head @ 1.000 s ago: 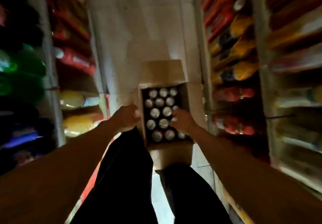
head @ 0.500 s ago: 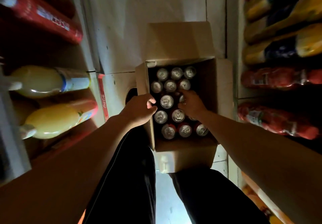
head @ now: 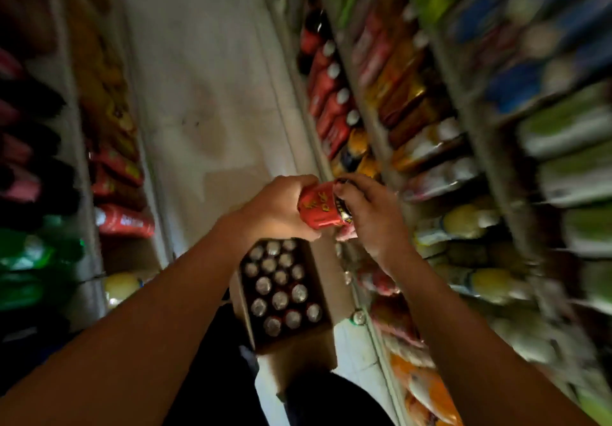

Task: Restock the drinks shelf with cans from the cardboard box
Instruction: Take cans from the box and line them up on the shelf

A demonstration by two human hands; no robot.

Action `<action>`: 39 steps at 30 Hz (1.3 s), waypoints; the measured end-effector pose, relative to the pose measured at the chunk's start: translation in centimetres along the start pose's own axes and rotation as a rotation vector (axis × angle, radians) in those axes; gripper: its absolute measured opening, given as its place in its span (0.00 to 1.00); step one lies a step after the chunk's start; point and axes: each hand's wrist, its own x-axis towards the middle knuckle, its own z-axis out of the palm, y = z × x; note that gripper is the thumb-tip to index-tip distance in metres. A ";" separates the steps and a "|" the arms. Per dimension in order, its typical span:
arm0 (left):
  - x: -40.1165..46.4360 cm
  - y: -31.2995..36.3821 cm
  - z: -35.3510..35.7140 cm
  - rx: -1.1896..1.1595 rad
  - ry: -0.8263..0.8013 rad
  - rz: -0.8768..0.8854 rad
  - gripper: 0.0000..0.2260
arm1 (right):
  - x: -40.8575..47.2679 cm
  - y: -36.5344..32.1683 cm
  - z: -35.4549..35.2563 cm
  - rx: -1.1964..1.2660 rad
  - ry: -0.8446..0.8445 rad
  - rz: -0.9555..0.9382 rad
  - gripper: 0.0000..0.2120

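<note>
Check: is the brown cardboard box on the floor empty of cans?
No. The brown cardboard box holds rows of silver-topped cans, below the hands.

One box [head: 299,348]; two held cans [head: 319,206] (blurred)

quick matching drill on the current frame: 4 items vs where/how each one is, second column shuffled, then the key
Items:
1. red can
2. cardboard box
3. left hand
4. green bottles

States:
A. on the floor, flaps open, rows of silver can tops inside
B. on the shelving at far left
C. held above the box between both hands
D. wraps the can's body from the left side

Pairs: 1-C, 2-A, 3-D, 4-B. The right hand grips the can's other end.
</note>
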 end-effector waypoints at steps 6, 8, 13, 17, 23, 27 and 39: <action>-0.3 18.3 -8.0 -0.141 0.067 0.209 0.25 | -6.5 -15.6 -8.6 0.051 0.160 -0.180 0.29; 0.0 23.9 -9.0 -0.170 0.089 0.310 0.29 | -8.5 -19.0 -11.5 0.042 0.271 -0.229 0.30; 2.0 34.7 -7.6 -0.224 0.100 0.529 0.39 | -11.8 -24.0 -18.3 0.012 0.566 -0.351 0.32; 3.8 39.3 -5.6 -0.126 -0.006 0.619 0.35 | -13.6 -25.1 -23.4 -0.001 0.712 -0.386 0.27; 6.2 40.7 -5.0 0.601 0.003 0.579 0.27 | -13.0 -24.2 -29.1 -0.074 0.851 -0.323 0.29; 7.3 41.8 -4.5 0.819 -0.067 0.547 0.22 | -10.4 -21.9 -30.5 -0.074 0.902 -0.226 0.37; 8.8 41.7 -3.4 0.924 -0.059 0.610 0.12 | -7.1 -19.3 -30.2 -0.003 0.937 -0.085 0.35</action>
